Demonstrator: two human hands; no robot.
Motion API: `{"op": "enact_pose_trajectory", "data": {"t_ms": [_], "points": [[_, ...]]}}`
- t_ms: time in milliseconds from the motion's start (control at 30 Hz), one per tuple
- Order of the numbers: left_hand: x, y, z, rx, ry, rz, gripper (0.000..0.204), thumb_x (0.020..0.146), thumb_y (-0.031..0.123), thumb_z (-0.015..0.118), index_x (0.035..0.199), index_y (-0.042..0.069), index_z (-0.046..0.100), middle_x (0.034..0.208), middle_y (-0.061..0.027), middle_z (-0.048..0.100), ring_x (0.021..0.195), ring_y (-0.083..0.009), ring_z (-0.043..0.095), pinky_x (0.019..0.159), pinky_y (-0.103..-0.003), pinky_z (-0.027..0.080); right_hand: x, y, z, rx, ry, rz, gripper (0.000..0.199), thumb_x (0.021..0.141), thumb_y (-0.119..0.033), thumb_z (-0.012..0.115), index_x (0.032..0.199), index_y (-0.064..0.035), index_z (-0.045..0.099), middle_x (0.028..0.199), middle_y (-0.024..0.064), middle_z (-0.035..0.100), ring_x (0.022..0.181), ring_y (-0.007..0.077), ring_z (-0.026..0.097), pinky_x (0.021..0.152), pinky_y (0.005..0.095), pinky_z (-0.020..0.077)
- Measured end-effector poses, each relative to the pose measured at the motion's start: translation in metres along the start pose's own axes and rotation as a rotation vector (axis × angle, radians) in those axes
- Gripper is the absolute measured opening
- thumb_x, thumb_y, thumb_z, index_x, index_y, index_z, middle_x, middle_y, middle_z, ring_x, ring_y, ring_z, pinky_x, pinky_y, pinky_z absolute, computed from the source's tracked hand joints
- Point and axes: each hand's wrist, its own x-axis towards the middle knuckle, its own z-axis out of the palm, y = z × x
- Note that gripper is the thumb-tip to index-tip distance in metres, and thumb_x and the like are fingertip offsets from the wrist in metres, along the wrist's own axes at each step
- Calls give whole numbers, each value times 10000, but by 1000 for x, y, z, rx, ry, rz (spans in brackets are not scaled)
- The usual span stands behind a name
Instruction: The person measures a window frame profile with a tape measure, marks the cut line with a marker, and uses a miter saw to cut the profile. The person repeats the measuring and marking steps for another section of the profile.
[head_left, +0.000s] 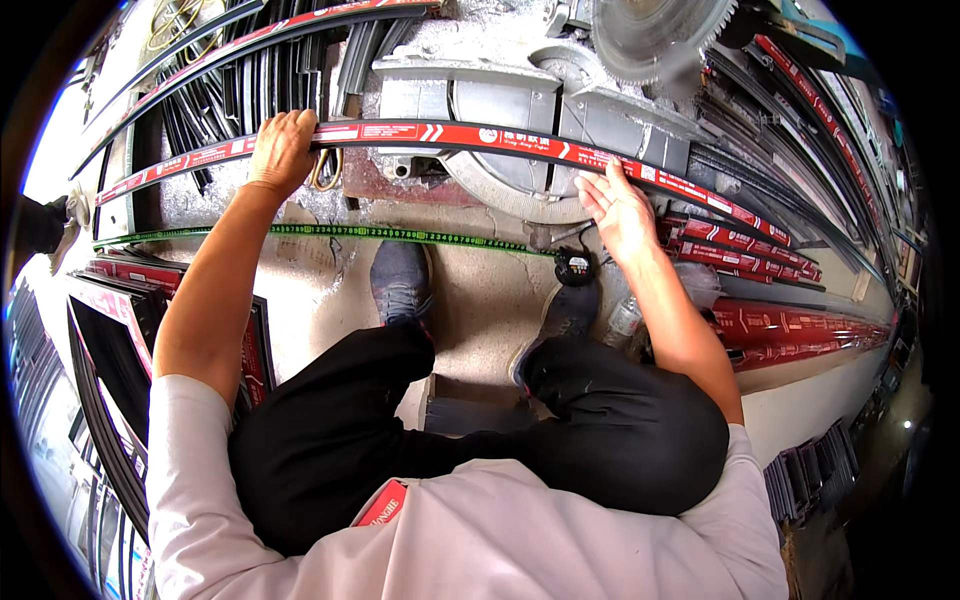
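A long black profile strip with red printed film [455,133] lies crosswise in front of me, over the grey metal base of a circular cutting saw [505,98]. My left hand [283,152] is closed around it left of the saw. My right hand [622,208] is palm up with its fingers apart. Its fingertips touch or nearly touch the strip's near edge right of the saw. Nearer to me, a green tape [340,232] stretches left from a black tape measure case [574,267], which rests by my right shoe. The toothed saw blade [660,35] stands beyond the strip.
Another red-filmed strip [240,45] crosses the far left over black profiles. Red-filmed profiles [745,245] are stacked at the right, near a plastic bottle [624,318]. Black frames [110,350] lean at my left. Part of another person [45,225] shows at the left rim.
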Motion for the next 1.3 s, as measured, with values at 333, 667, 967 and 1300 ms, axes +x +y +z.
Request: {"op": "enact_pose_trajectory", "data": {"t_ms": [333, 667, 967, 1300], "points": [[-7, -6, 13, 8, 82, 28, 292, 789, 160, 766, 940, 86, 528, 876, -113, 595, 908, -347, 608, 859, -480, 462, -67, 75, -68, -1428, -151, -652, 411, 885, -248, 765, 1184, 1, 632, 1159, 172, 661, 1098, 361, 627, 962, 453, 517], [-14, 4, -4, 39, 86, -55, 341, 778, 166, 796, 1029, 100, 574, 967, -98, 620, 1010, -318, 619, 961, -472, 437, -51, 85, -64, -1867, -395, -546, 662, 847, -221, 796, 1385, 4, 482, 1373, 214, 512, 1306, 401, 485, 1077, 485, 465], [-32, 44, -42, -212, 208, -67, 630, 803, 232, 744, 1363, 26, 544, 1323, -188, 553, 1263, -381, 516, 1110, -485, 386, -78, 81, -75, -1590, -480, -636, 540, 742, -130, 757, 1209, 15, 527, 1148, 261, 559, 1101, 466, 550, 953, 515, 476], [-87, 80, -66, -515, 24, 70, 721, 808, 681, 738, 1134, 43, 660, 899, -124, 642, 968, -344, 647, 1052, -475, 446, -107, -18, -21, -1516, -429, -557, 391, 718, -90, 724, 1072, 18, 597, 1012, 233, 633, 964, 438, 633, 870, 472, 510]]}}
